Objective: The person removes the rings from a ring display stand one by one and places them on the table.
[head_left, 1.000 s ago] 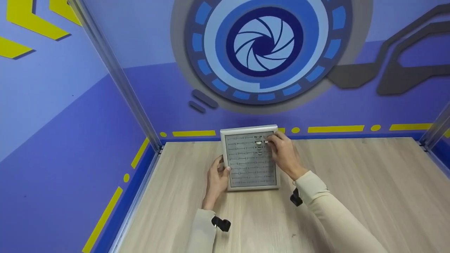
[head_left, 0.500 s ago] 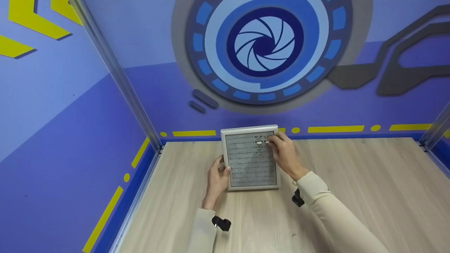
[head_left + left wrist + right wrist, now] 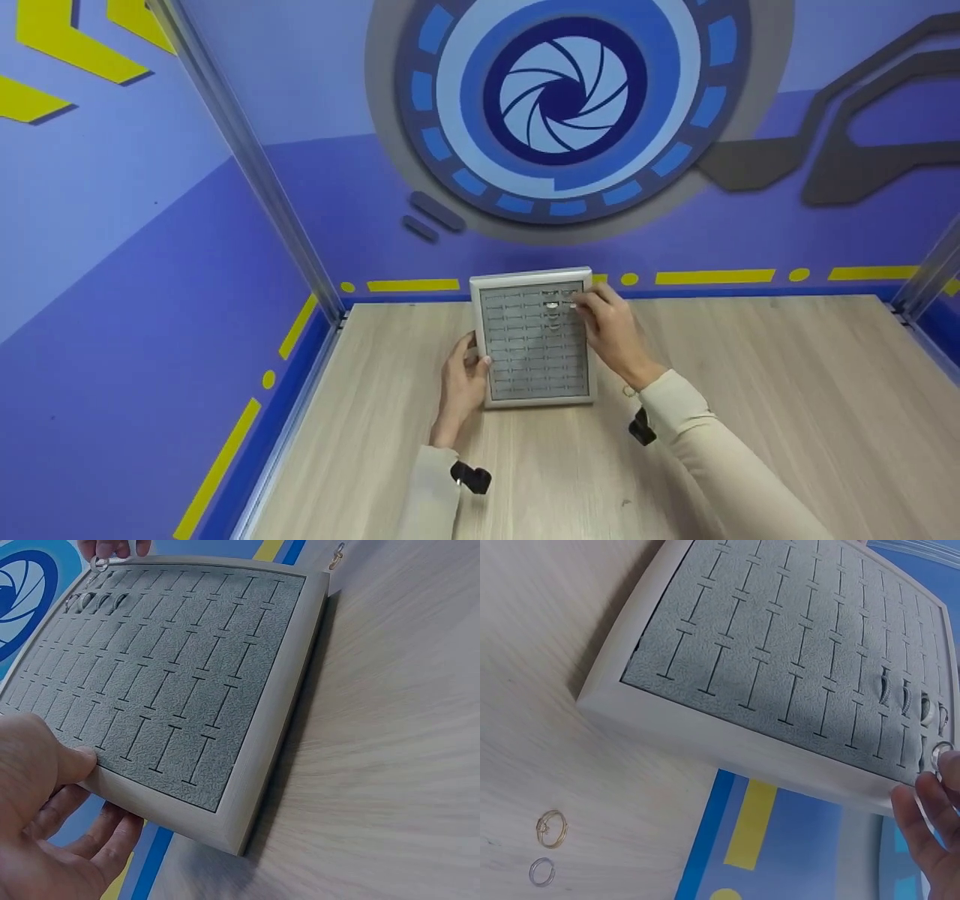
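A ring display tray [image 3: 534,352], grey padding with rows of slots in a pale frame, leans upright with its lower edge at the table. My left hand [image 3: 463,381] grips its left side. In the left wrist view the thumb [image 3: 79,761] lies on the frame front with the other fingers behind. My right hand [image 3: 611,330] is at the upper right corner, pinching a silver ring [image 3: 940,756] by the slots there. Several rings, among them a wide silver one [image 3: 927,709], sit in slots beside it. How deep the pinched ring sits is hidden by the fingertips.
A gold ring [image 3: 552,829] and a thin silver ring [image 3: 542,871] lie on the wood-grain table [image 3: 757,420], right of the tray. A blue patterned wall [image 3: 420,165] rises close behind the tray, and a metal post [image 3: 247,150] stands at the left corner.
My right hand has shifted slightly right and down at the corner, uncovering more of the top right slot. My left hand and the tray stay nearly where they were.
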`<action>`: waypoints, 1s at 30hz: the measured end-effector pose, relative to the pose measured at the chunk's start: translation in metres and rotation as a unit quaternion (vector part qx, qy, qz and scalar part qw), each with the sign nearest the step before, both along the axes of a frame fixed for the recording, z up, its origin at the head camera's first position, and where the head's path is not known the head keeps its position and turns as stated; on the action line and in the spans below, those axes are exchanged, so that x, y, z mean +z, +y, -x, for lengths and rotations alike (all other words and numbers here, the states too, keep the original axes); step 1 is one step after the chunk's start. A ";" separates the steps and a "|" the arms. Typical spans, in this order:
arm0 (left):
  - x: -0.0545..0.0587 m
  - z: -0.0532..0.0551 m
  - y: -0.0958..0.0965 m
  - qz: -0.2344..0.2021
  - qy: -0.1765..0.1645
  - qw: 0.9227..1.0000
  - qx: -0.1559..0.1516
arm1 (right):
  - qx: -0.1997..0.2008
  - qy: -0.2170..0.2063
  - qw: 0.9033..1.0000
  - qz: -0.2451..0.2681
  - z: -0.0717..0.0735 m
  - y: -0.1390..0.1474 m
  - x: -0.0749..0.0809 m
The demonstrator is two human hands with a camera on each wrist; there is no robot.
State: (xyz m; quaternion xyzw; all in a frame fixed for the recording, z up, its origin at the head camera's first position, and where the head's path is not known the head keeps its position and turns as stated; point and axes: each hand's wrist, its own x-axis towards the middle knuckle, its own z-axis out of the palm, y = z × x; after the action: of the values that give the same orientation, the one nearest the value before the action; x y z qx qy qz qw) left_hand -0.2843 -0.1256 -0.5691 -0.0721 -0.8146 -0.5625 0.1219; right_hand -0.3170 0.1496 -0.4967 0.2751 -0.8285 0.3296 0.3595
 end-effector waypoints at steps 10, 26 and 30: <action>0.000 0.000 0.000 -0.003 -0.002 1.000 -0.003 | 0.001 -0.030 0.999 -0.030 -0.010 0.019 -0.003; 0.000 0.001 0.002 0.012 0.003 1.000 0.002 | -0.016 -0.067 0.997 -0.031 -0.028 0.058 -0.017; -0.002 0.002 0.002 0.014 0.002 1.000 0.003 | -0.023 -0.075 0.996 -0.036 -0.032 0.066 -0.023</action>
State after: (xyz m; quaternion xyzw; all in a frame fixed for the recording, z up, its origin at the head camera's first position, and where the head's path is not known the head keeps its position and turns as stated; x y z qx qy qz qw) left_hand -0.2862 -0.1240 -0.5707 -0.0722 -0.8222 -0.5509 0.1240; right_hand -0.2847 0.2152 -0.5199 0.2436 -0.8706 0.3110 0.2932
